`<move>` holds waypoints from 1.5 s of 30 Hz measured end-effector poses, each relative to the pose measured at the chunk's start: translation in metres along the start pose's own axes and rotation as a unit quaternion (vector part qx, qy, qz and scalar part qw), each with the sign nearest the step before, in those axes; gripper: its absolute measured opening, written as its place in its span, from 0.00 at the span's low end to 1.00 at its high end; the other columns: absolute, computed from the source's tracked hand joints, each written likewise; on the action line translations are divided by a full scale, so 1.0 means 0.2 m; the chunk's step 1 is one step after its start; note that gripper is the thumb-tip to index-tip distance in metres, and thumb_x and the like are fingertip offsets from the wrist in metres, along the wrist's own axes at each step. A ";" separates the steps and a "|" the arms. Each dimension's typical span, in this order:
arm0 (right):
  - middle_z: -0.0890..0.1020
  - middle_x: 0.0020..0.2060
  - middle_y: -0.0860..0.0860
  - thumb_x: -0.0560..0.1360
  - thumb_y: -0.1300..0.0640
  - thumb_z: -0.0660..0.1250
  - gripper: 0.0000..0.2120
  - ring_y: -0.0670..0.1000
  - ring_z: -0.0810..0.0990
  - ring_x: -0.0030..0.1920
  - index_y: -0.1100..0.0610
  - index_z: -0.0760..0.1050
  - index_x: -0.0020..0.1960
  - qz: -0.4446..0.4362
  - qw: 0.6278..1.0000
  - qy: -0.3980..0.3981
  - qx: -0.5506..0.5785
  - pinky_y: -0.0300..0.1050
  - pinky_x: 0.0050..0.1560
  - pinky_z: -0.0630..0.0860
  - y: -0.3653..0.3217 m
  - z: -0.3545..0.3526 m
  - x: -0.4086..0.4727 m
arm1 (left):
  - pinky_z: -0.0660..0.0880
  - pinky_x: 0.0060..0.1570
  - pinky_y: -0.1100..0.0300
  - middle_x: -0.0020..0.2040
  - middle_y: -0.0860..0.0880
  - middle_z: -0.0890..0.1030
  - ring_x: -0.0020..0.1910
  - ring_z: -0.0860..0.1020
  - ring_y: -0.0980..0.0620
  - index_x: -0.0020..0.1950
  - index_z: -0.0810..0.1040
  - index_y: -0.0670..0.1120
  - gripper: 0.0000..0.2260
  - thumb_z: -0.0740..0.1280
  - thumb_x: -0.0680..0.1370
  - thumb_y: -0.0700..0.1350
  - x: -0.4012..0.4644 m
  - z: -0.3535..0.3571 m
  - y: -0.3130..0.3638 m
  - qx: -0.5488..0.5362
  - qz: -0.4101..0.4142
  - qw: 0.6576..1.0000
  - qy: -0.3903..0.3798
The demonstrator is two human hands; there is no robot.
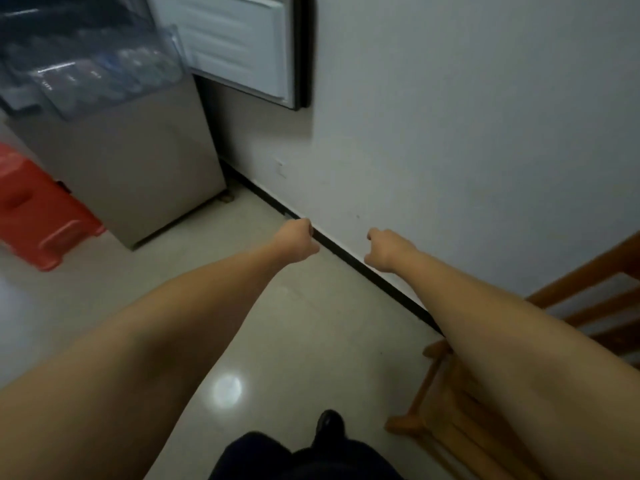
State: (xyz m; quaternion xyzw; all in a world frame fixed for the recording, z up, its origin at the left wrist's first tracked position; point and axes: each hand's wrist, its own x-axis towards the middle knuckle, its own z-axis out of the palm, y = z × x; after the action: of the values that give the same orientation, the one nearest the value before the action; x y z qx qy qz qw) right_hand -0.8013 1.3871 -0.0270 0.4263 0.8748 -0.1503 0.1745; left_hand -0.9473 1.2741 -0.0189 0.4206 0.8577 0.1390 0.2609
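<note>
fingers: left hand and right hand both curled, empty | thing: open fridge door, up-left, well apart from both hands; likely stiff, light to swing, best pushed at its free edge | room: glossy floor, black skirting, wooden chair right, red stool left

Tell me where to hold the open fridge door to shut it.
Probably the dark free edge of the fridge door, near its lower corner, coming from the right with the right hand. That edge stands farthest from the fridge body, giving most leverage.
</note>
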 end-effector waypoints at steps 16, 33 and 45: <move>0.71 0.64 0.59 0.78 0.55 0.61 0.22 0.60 0.74 0.62 0.58 0.64 0.70 -0.169 0.982 -0.023 -0.080 0.51 0.58 0.73 -0.91 -0.29 1.03 | 0.70 0.52 0.60 0.61 0.42 0.77 0.60 0.75 0.45 0.63 0.74 0.41 0.17 0.67 0.76 0.46 0.67 -0.62 -0.74 -0.080 -0.164 0.979 0.093; 0.72 0.62 0.59 0.79 0.52 0.62 0.20 0.59 0.75 0.59 0.57 0.66 0.68 -0.271 0.961 0.014 -0.048 0.52 0.56 0.74 -2.13 -0.80 1.95 | 0.70 0.57 0.58 0.63 0.42 0.77 0.61 0.75 0.44 0.62 0.74 0.41 0.17 0.67 0.77 0.48 1.38 -1.56 -1.55 -0.099 -0.189 0.963 0.165; 0.72 0.66 0.57 0.77 0.54 0.63 0.21 0.59 0.74 0.63 0.57 0.68 0.69 -0.383 0.919 0.089 -0.020 0.51 0.60 0.72 -2.86 -1.38 2.81 | 0.74 0.53 0.56 0.57 0.43 0.80 0.54 0.78 0.45 0.61 0.75 0.43 0.14 0.67 0.76 0.45 2.22 -2.28 -1.80 -0.139 -0.205 0.931 0.267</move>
State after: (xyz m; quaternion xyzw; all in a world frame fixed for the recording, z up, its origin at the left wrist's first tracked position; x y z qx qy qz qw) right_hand -1.6303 1.5530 0.0406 0.0665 0.9859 -0.1495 0.0340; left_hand -1.6654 1.3995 0.0464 0.1430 0.9352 0.3076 0.1012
